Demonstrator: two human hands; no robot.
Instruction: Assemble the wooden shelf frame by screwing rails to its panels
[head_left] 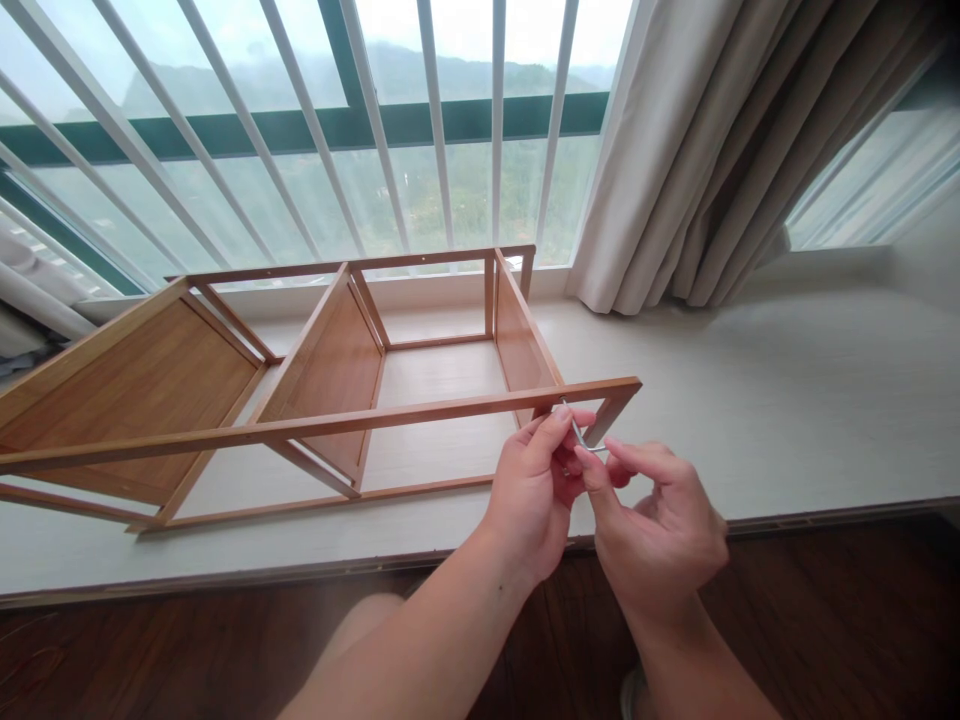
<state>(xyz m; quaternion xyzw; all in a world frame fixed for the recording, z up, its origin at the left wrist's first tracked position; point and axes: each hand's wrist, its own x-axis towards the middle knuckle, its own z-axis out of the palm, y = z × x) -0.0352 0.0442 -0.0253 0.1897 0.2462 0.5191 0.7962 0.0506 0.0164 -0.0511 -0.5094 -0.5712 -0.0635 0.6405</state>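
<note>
A wooden shelf frame [450, 407] lies on its side on the pale window ledge, its shelf panels standing upright. At its right end, my left hand [534, 480] closes its fingertips around the long arm of a silver hex key [582, 436]. The key's upper tip meets the near rail, at the joint with the rightmost panel [525, 325]. My right hand [660, 520] pinches the short bent end of the same key between thumb and forefinger. Whatever screw sits under the tip is hidden.
Behind the frame is a window with white bars [442, 130]. A grey-beige curtain [660, 170] hangs at the right of it. The pale ledge [787, 400] ends at a front edge above the dark wooden floor [840, 620].
</note>
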